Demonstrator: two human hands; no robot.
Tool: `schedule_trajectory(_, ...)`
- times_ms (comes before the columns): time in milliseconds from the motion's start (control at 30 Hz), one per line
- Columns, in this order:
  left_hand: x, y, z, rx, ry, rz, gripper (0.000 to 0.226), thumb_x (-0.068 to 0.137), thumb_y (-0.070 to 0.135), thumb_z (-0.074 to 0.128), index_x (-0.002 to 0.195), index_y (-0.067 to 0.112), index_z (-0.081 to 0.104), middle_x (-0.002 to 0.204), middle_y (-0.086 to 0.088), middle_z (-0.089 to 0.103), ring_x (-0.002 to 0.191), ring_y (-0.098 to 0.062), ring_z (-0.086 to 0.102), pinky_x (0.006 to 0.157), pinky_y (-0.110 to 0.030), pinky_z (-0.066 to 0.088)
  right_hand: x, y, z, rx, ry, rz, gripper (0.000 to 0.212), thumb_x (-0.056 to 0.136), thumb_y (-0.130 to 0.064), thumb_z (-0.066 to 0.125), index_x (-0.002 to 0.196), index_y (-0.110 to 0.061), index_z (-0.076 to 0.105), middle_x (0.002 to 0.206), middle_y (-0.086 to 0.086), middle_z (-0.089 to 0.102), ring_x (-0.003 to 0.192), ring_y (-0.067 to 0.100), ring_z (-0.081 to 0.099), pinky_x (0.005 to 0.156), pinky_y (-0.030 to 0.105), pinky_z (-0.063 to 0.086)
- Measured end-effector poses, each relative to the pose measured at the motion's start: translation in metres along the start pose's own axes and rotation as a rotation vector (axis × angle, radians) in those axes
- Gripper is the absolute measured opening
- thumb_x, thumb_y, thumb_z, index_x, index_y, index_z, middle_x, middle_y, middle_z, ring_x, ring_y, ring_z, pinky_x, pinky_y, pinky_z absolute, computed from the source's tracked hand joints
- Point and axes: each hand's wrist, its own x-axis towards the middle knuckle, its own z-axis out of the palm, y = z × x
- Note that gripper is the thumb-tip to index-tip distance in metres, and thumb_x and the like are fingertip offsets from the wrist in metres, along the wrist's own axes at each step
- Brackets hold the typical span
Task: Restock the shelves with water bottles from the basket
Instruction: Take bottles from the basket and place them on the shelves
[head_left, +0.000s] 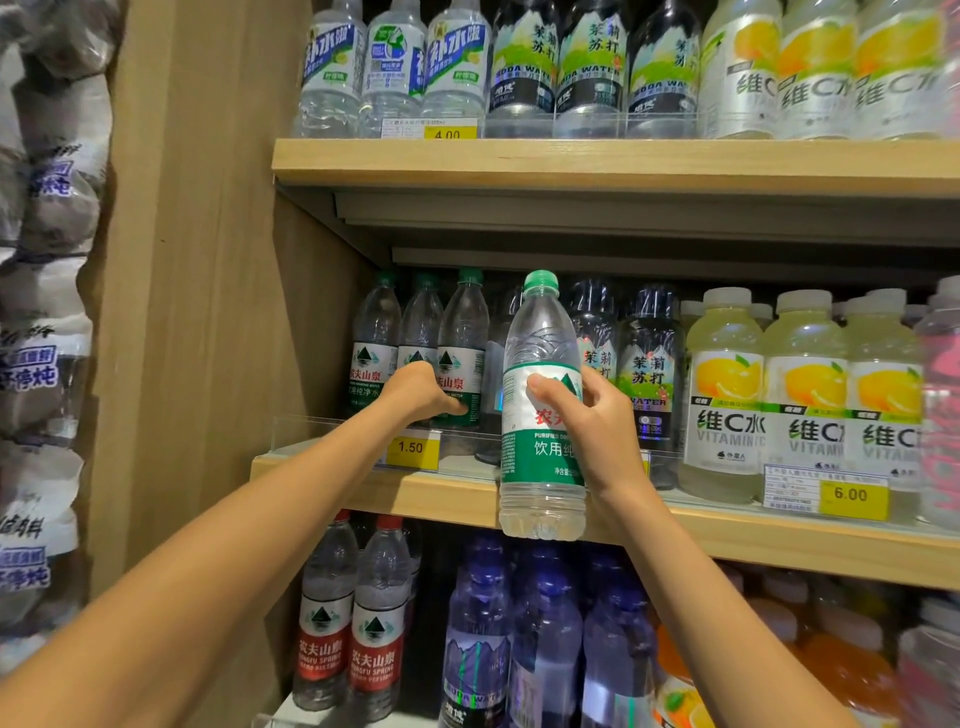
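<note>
Water bottle upright, right hand grip clamped at its label; left hand round shelved bottle

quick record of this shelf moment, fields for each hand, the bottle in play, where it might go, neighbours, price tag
right hand: right hand grips the held water bottle at its label
held water bottle: green cap, upright, in front of the middle shelf
left hand: left hand on the shelved green-capped bottles; grip unclear
likely slot: dark gap just right of those bottles
neighbours: soda water, then vitamin C water
price tag: 1.50 tag under the left hand
</note>
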Motion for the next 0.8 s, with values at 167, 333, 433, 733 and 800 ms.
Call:
schedule_trajectory(167, 0.01, 0.004, 0.003, 0.08, -0.02, -0.037, 0.052, 0.08, 0.038, 0.073, 0.116, 0.006, 0.055, 0.114, -0.011, 0.063, 0.103, -0.026, 0.062, 0.091, -0.036, 0.051, 0.0, 0.002, -0.001, 0.003, 0.001, -0.014, 0.028, 0.071, -0.025, 0.069, 0.094, -0.009, 0.063, 0.076, 0.0, 0.068, 0.06, 0.005, 0.066, 0.05, 0.018, 0.048)
schedule_trajectory(333, 0.02, 0.006, 0.007, 0.101, -0.056, -0.075, 0.062, 0.08, 0.038, 0.073, 0.126, 0.007, 0.047, 0.124, -0.01, 0.057, 0.112, -0.027, 0.057, 0.098, -0.038, 0.047, 0.0, 0.004, -0.001, 0.019, 0.009, -0.014, 0.034, 0.067, -0.029, 0.068, 0.095, -0.009, 0.063, 0.077, 0.0, 0.069, 0.063, 0.008, 0.067, 0.051, 0.02, 0.049)
schedule_trajectory(433, 0.022, 0.007, 0.008, 0.126, -0.048, -0.082, 0.065, 0.08, 0.041, 0.072, 0.127, 0.005, 0.045, 0.125, -0.012, 0.055, 0.114, -0.028, 0.055, 0.098, -0.037, 0.046, 0.0, 0.004, -0.001, 0.033, 0.014, -0.01, 0.026, 0.075, -0.02, 0.073, 0.096, -0.008, 0.063, 0.078, 0.002, 0.068, 0.062, 0.008, 0.066, 0.052, 0.02, 0.049)
schedule_trajectory(733, 0.023, 0.004, 0.008, 0.026, -0.08, -0.096, 0.057, 0.084, 0.039, 0.068, 0.125, 0.004, 0.048, 0.126, -0.013, 0.057, 0.112, -0.028, 0.057, 0.098, -0.035, 0.046, 0.001, 0.005, -0.001, 0.007, 0.027, -0.021, 0.013, 0.084, -0.012, 0.067, 0.096, -0.009, 0.063, 0.08, 0.004, 0.068, 0.065, 0.011, 0.067, 0.053, 0.022, 0.051)
schedule_trajectory(800, 0.018, 0.003, 0.005, -0.005, -0.055, -0.077, 0.046, 0.087, 0.045, 0.061, 0.109, 0.005, 0.055, 0.111, -0.013, 0.06, 0.099, -0.026, 0.06, 0.093, -0.035, 0.049, 0.001, 0.005, 0.0, -0.006, 0.028, -0.014, 0.013, 0.084, -0.012, 0.067, 0.095, -0.009, 0.063, 0.081, 0.005, 0.069, 0.068, 0.014, 0.067, 0.054, 0.024, 0.052)
